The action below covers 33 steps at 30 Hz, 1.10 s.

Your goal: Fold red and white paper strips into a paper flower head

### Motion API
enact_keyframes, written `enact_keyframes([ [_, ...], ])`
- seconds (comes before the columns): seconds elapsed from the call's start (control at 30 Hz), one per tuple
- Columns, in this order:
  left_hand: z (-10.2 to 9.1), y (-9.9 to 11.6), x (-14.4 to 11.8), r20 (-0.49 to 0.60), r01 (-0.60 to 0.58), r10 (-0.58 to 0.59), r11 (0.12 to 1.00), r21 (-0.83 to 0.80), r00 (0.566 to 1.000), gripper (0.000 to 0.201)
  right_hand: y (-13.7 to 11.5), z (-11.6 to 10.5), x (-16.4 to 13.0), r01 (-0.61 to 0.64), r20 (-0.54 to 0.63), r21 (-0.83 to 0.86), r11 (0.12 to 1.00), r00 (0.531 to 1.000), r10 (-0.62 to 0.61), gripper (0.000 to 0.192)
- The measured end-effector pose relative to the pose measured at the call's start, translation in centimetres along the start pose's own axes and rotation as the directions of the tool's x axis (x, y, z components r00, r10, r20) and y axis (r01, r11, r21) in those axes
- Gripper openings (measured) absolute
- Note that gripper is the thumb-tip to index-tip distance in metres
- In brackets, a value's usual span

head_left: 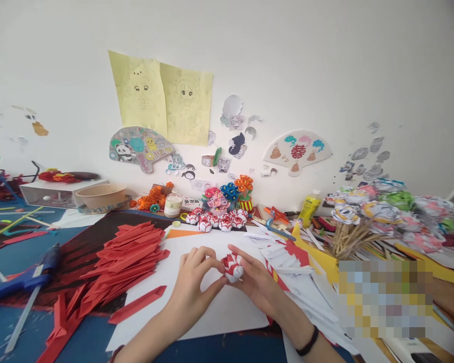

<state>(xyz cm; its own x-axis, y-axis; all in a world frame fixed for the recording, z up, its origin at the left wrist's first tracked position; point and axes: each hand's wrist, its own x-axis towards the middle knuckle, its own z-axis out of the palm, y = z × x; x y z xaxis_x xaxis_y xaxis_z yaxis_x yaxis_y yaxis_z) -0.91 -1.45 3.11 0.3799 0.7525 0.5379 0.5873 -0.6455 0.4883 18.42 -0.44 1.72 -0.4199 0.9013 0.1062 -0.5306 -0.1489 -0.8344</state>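
Observation:
A small folded paper flower in red and white is held up over a white paper sheet. My right hand wraps its fingers around the flower from the right. From the left, my left hand pinches with thumb and forefinger at the flower's edge; whether a small piece is between those fingertips is hidden. To the left lies a heap of folded red paper strips, with one strip apart on the sheet. Folded white paper strips spread out on the right.
Behind the sheet sits a row of similar red-and-white flowers. A blue glue gun lies at left. At right stand a yellow bottle and a bunch of stemmed paper flowers. A beige bowl sits near the wall.

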Motion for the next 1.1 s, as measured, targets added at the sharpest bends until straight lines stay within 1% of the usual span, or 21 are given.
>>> enact_keyframes([
  [0.1,0.0,0.1,0.0,-0.002,-0.003,0.003,1.000,-0.003,1.000,0.006,0.1,-0.2,0.0,-0.009,-0.009,-0.007,1.000,1.000,0.009,0.042],
  [0.2,-0.1,0.2,0.0,0.003,0.022,-0.022,0.999,-0.030,1.000,0.007,0.1,-0.2,0.0,0.024,-0.022,-0.031,0.999,0.999,-0.025,0.042],
  [0.33,0.0,0.1,0.2,0.016,0.055,-0.054,0.994,-0.097,0.998,0.023,0.2,0.0,0.0,0.087,-0.024,-0.043,0.995,0.996,-0.088,0.043],
  [0.4,0.2,0.0,0.2,0.012,0.082,-0.081,0.989,-0.122,0.997,0.021,0.1,0.1,0.1,0.096,-0.002,-0.031,0.995,0.995,-0.096,0.044],
  [0.5,0.6,-0.3,0.2,0.001,0.151,-0.153,0.977,-0.151,0.988,0.017,0.0,0.2,0.0,0.085,0.023,-0.028,0.996,0.996,-0.085,0.046],
  [0.57,0.9,-0.5,0.1,-0.010,0.192,-0.197,0.966,-0.173,0.980,0.021,-0.1,0.4,0.0,0.073,0.027,-0.061,0.995,0.997,-0.071,0.047],
  [0.63,1.2,-0.7,0.0,0.006,0.207,-0.211,0.958,-0.200,0.978,0.028,-0.2,0.5,-0.1,0.064,0.015,-0.115,0.991,0.998,-0.063,0.047],
  [0.7,1.4,-0.7,-0.1,0.036,0.197,-0.194,0.956,-0.218,0.980,0.036,-0.1,0.7,-0.2,0.056,-0.008,-0.169,0.984,0.998,-0.058,0.046],
  [0.73,1.5,-0.7,-0.1,0.033,0.185,-0.182,0.959,-0.215,0.983,0.039,0.0,0.7,-0.2,0.054,-0.025,-0.192,0.980,0.998,-0.059,0.047],
  [0.77,1.4,-0.6,-0.1,0.008,0.168,-0.170,0.965,-0.200,0.985,0.040,0.1,0.6,-0.2,0.052,-0.047,-0.216,0.975,0.997,-0.064,0.049],
  [0.83,1.1,-0.4,0.0,-0.075,0.122,-0.133,0.983,-0.137,0.988,0.035,0.4,0.5,-0.1,0.056,-0.092,-0.259,0.964,0.992,-0.083,0.055],
  [0.9,0.7,-0.2,0.1,-0.115,0.069,-0.077,0.995,-0.066,0.990,0.025,0.5,0.4,0.0,0.074,-0.111,-0.293,0.953,0.988,-0.111,0.058],
  [0.93,0.4,0.0,0.2,-0.101,0.047,-0.050,0.998,-0.041,0.994,0.019,0.6,0.4,0.0,0.081,-0.105,-0.304,0.949,0.988,-0.118,0.057],
  [1.0,0.1,0.2,0.3,-0.061,0.037,-0.038,0.999,-0.024,0.997,0.012,0.6,0.4,0.1,0.093,-0.080,-0.319,0.943,0.989,-0.124,0.053],
  [1.1,-0.1,0.4,0.3,-0.029,0.047,-0.048,0.998,-0.039,0.998,0.009,0.6,0.4,0.1,0.101,-0.066,-0.335,0.937,0.989,-0.130,0.051],
])
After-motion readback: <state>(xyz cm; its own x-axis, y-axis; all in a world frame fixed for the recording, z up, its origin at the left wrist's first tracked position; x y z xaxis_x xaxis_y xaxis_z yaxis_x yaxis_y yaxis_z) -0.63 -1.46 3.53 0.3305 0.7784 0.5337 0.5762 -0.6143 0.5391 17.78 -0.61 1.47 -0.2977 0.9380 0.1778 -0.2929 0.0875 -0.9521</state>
